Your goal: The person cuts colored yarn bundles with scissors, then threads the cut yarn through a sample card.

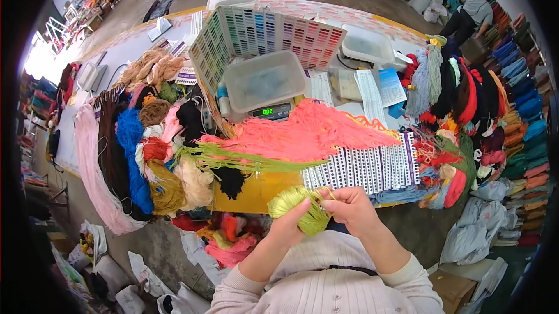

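Observation:
A yellow-green bundle of yarn [311, 221] is held close to my body, just off the table's front edge. My left hand [291, 219] is wrapped round its left side. At its upper right, my right hand [349, 208] is closed, with the fingertips pinching a strand of the same yarn. Beyond the hands, a large heap of coral pink yarn [303, 133] lies across the table, with thin green strands [250, 157] along its front. White cards with rows of holes [367, 168] lie to the right of the heap.
A clear plastic tub [265, 81] sits on a scale [273, 110] before an upright colour chart [262, 30]. Coloured yarn bundles [129, 133] lie at the left, others [460, 92] at the right. Another person [474, 8] is at the far right.

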A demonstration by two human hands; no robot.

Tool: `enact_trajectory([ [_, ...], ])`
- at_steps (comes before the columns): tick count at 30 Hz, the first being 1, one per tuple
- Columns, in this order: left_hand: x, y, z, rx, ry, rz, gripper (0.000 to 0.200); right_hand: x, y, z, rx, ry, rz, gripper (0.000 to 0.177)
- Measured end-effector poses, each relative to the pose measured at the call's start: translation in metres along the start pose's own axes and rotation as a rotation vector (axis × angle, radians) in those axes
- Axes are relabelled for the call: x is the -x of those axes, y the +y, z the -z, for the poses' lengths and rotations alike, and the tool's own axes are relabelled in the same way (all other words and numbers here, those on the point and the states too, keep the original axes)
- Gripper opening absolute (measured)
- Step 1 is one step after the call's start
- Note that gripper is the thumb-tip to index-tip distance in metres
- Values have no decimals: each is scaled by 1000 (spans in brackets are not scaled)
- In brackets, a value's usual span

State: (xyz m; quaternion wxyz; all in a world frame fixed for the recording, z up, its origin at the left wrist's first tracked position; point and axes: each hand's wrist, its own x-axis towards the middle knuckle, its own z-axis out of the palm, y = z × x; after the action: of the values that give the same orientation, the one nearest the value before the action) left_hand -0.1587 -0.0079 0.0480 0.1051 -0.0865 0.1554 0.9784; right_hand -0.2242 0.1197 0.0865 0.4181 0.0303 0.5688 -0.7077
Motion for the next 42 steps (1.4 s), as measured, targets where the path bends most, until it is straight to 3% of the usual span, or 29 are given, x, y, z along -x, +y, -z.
enact_trajectory([
  [8, 3, -2, -1, -4, 53, -28, 26, 4, -2, -5, -115, -64, 20, 11],
  [11, 4, -5, 9, 21, -17, -22, 28, 4, -2, -5, -139, -85, 24, 11],
  [20, 12, -9, 0, -69, 225, -86, 25, 3, 2, -8, -45, -92, 73, 7],
  [32, 10, -8, 0, 19, 129, -123, 21, 4, -4, -9, -53, -90, 65, 8],
  [42, 15, -4, 3, -82, 87, -1, 32, 2, 3, 5, -107, -167, 67, 10],
])
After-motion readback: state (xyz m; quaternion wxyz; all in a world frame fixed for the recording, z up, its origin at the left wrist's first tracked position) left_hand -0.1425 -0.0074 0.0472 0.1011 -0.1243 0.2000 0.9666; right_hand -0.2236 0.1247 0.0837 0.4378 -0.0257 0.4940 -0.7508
